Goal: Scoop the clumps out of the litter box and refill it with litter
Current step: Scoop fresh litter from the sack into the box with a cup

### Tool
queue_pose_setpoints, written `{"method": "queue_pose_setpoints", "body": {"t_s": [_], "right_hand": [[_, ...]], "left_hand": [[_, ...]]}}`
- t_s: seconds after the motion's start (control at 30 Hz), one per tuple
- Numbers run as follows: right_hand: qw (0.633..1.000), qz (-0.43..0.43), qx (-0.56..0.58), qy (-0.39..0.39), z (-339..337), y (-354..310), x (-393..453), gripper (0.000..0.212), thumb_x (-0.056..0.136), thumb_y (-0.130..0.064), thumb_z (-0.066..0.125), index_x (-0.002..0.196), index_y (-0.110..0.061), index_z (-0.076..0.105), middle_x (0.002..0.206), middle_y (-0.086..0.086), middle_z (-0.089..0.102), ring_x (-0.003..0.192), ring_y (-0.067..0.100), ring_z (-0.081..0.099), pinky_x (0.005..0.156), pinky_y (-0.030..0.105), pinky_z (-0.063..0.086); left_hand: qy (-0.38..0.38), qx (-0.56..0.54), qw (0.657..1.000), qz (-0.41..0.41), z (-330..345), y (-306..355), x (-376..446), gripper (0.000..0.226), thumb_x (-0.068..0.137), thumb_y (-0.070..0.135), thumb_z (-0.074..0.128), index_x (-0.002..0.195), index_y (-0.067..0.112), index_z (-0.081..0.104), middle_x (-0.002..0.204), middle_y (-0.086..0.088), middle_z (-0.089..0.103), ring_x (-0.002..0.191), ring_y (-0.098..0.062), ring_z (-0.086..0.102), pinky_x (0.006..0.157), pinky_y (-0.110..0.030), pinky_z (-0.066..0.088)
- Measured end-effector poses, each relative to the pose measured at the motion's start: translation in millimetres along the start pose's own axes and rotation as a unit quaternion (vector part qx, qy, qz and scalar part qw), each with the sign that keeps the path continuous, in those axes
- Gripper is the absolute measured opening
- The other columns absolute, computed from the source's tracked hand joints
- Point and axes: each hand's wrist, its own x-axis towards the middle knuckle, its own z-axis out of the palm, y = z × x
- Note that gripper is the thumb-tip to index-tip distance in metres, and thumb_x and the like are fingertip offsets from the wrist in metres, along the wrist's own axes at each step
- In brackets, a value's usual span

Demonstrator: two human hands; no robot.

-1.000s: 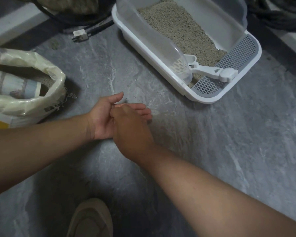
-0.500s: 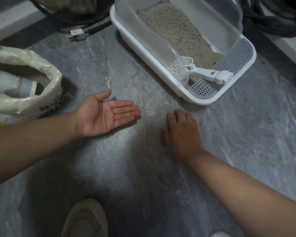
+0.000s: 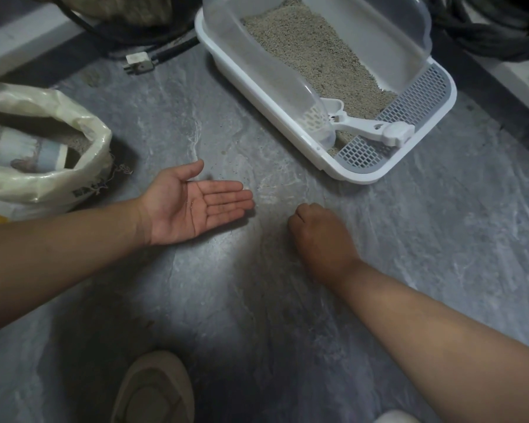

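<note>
The left hand (image 3: 196,206) lies flat, palm up, with the fingers stretched out and together, low over the grey stone-look floor (image 3: 409,254). It holds nothing large; if some grains sit in the palm, they are too small to tell. The right hand (image 3: 321,236) is a little apart from it, palm down, with the fingers curled under into a loose fist that touches the floor. What is inside the fist cannot be seen. The two hands do not touch each other.

Between and just beyond the hands, the floor shows a pale dusty smear and a few tiny dark specks.

Further ahead and to the right stands the litter box (image 3: 257,96), white, with a clear high wall and a grey grid step at its near end. Grey-beige litter (image 3: 312,56) covers its bottom. A white scoop (image 3: 364,128) lies at the near end, its slotted head in the corner and its handle across the grid.

At the left an open litter bag (image 3: 58,166) stands on the floor, with litter visible inside. Behind it lie a plug (image 3: 138,64) and dark cables. A beige shoe (image 3: 156,389) shows at the bottom edge
</note>
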Motion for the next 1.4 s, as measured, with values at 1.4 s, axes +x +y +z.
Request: {"method": "queue_pose_setpoints", "body": {"t_s": [1.4], "right_hand": [[0.899, 0.141, 0.366, 0.195, -192.9, -57.0, 47.6, 0.039, 0.1, -0.038, 0.05, 0.065, -0.021, 0.054, 0.057, -0.007, 0.056, 0.057, 0.008, 0.055, 0.057, 0.031, 0.044]], "left_hand": [[-0.126, -0.065, 0.987, 0.08, 88.5, 54.3, -64.8, 0.07, 0.103, 0.049, 0.029, 0.124, -0.008, 0.064, 0.123, -0.025, 0.068, 0.115, -0.034, 0.067, 0.102, -0.044, 0.053]]}}
